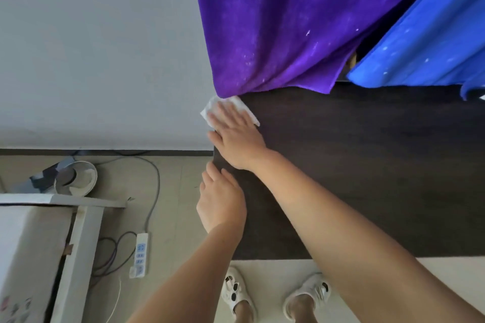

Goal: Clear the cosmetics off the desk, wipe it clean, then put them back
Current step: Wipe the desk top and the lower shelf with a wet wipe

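Observation:
A dark wooden desk (367, 170) fills the right half of the view, and no cosmetics show on it. My right hand (236, 136) lies flat, fingers together, pressing a white wipe (210, 109) onto the desk's far left corner, just under the hem of a purple curtain (275, 26). My left hand (221, 199) rests palm down on the desk's left edge, nearer to me, and holds nothing.
A blue curtain (425, 44) hangs at the back right. On the floor to the left are a white power strip (140, 254) with cables, a round bin (76, 178) and a white cardboard box (34, 257). My feet in white shoes (237, 294) stand at the desk's front edge.

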{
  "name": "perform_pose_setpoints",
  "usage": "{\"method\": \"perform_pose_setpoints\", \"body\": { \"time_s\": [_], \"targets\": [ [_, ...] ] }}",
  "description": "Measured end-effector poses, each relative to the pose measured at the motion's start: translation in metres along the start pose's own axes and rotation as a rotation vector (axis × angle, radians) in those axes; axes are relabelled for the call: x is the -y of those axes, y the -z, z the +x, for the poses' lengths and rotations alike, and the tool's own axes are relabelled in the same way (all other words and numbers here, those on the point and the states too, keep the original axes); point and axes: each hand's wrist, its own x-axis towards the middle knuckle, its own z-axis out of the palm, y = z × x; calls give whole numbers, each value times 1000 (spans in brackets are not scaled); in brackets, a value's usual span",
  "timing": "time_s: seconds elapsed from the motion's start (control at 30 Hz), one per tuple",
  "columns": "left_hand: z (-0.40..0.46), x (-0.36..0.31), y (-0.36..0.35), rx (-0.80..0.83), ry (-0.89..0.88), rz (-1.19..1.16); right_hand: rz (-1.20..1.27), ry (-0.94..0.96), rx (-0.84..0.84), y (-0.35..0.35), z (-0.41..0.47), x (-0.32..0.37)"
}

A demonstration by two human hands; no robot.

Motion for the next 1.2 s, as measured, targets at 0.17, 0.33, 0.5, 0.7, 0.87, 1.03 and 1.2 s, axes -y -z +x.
{"method": "perform_pose_setpoints", "body": {
  "time_s": [0.17,0.33,0.5,0.7,0.87,1.03,1.2],
  "targets": [
    [1,0,-1,-17,-6,-17,-82,-308,-194,18,-50,-106],
    [2,0,-1,-20,3,-44,-7,-670,-156,20,-83,-101],
    [2,0,1,13,2,-47,-26,18,24,3,-29,-13],
    [2,0,0,-3,-1,-28,-16,-122,48,19,53,-25],
    [4,2,-1,17,14,-62,26,8,49,-1,-40,-17],
    [4,3,0,2,13,-115,-43,30,90,14,-111,-67],
    [5,3,5,18,17,-200,-70,-547,-94,25,-73,-97]
  ]
}}
